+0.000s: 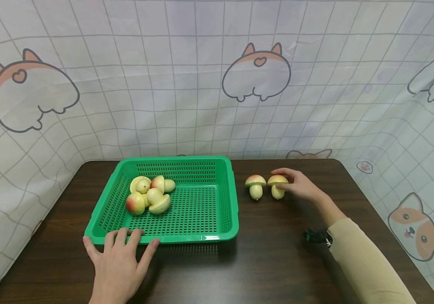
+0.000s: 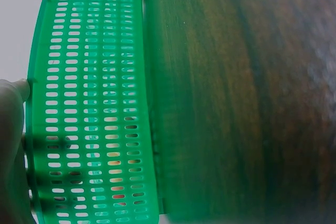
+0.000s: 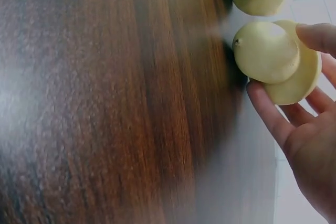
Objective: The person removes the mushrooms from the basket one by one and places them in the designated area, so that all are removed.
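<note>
Two toy mushrooms with yellow-and-red caps and pale stems stand out on the table right of the green basket (image 1: 233, 202). My right hand (image 1: 298, 184) is at the right mushroom (image 1: 277, 192), its fingers and thumb round the cap; the right wrist view shows this mushroom (image 3: 265, 53) between them. Just beside it lies the left mushroom (image 1: 256, 191). My left hand (image 1: 119, 266) rests on the basket's near rim, fingers spread over the edge. Inside the basket, at its left, is a cluster of several similar mushrooms (image 1: 160, 204).
The dark wooden table (image 1: 270, 261) runs up to a wall hung with a white grid cloth (image 1: 198, 118) printed with corgis. A dark cable-like item (image 1: 315, 235) lies by the right sleeve (image 1: 365, 257).
</note>
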`<control>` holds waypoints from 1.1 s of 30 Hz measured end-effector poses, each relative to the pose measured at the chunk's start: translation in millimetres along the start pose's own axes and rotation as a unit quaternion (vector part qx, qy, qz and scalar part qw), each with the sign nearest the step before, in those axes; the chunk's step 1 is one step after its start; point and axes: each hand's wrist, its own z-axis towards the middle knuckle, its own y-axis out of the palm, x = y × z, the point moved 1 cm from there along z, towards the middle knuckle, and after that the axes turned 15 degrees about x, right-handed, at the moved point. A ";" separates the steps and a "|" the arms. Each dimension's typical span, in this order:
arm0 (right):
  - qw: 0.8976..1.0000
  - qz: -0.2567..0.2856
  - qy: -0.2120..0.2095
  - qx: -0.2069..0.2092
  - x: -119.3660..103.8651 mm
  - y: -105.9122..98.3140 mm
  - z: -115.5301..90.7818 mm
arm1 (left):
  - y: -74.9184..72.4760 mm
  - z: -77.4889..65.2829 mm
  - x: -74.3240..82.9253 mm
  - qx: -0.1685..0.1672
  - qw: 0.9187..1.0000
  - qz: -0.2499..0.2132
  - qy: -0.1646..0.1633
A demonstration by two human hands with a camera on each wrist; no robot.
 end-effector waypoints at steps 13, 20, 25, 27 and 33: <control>1.000 0.005 0.013 -0.010 0.0 0.7 -1.6 | 0.0 -1.1 0.6 0.008 1.000 -0.003 0.004; 1.000 0.013 0.001 -0.018 -0.1 2.0 0.5 | 0.1 0.2 1.0 0.003 1.000 -0.003 0.002; 1.000 0.008 -0.003 -0.024 1.4 0.9 0.0 | -0.1 -0.2 1.0 0.006 1.000 -0.004 0.003; 1.000 0.006 0.001 -0.028 1.7 -0.3 -0.8 | -0.3 -0.6 1.0 0.007 1.000 -0.005 0.003; 0.999 -0.005 0.004 -0.034 -1.3 -6.6 -3.4 | -0.3 -0.5 1.1 0.006 1.000 -0.007 0.002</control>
